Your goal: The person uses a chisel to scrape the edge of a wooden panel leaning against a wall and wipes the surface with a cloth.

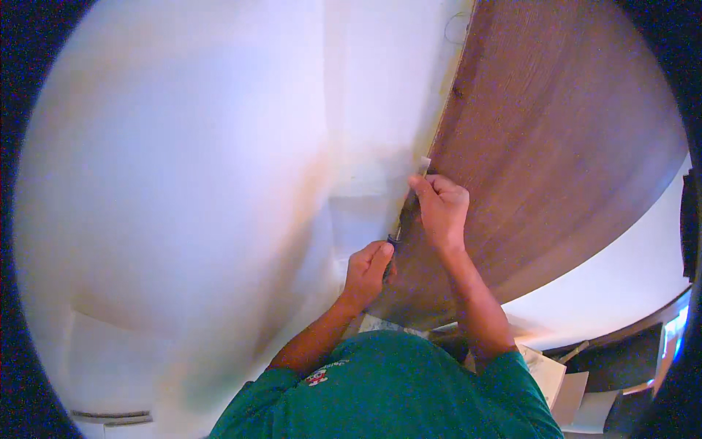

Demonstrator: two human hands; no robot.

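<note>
A large brown wood-grain panel point(556, 124) fills the right side, its long edge running down towards me. My left hand point(368, 272) is closed round the dark handle of a screwdriver point(393, 241), its thin shaft pointing up along that edge. Higher on the same edge, my right hand point(443, 208) is closed with the thumb pressed on the bent fingers. A small pale piece point(425, 162) shows just beyond those fingertips; whether they grip it is unclear. Below the right hand the panel edge is dark, and details there are blurred.
A pale wall point(183, 168) stands to the left, close to the panel edge. A thin loop of wire or string point(456, 29) shows near the panel's far end. At the lower right are pale boards or boxes point(542, 373) beside a dark area.
</note>
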